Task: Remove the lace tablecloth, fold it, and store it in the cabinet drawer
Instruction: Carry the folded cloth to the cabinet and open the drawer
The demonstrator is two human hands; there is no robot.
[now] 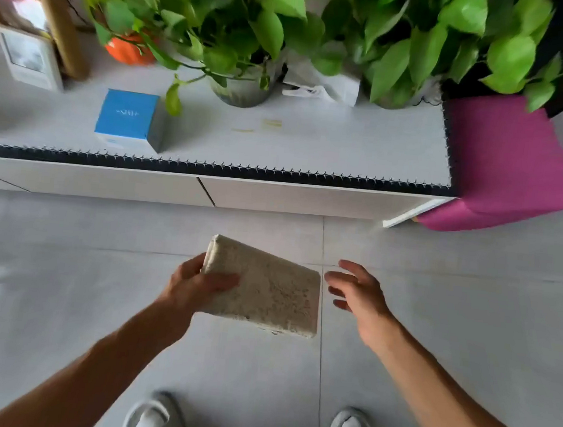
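Observation:
The lace tablecloth [272, 290] is a cream, tightly folded rectangle held in the air above the floor. My left hand [194, 285] grips its left end, thumb on top. Just off its right edge hovers my right hand [356, 294], fingers spread, touching nothing. Ahead stands the low white cabinet [274, 197]; its drawer fronts are closed, with a seam between two of them near the middle.
The cabinet top carries a blue box [127, 119], a white picture frame [30, 58], a wooden frame [60, 27] and leafy potted plants [245, 37]. A magenta stool [504, 166] stands at the cabinet's right end. Grey floor tiles and my slippers [157, 418] lie below.

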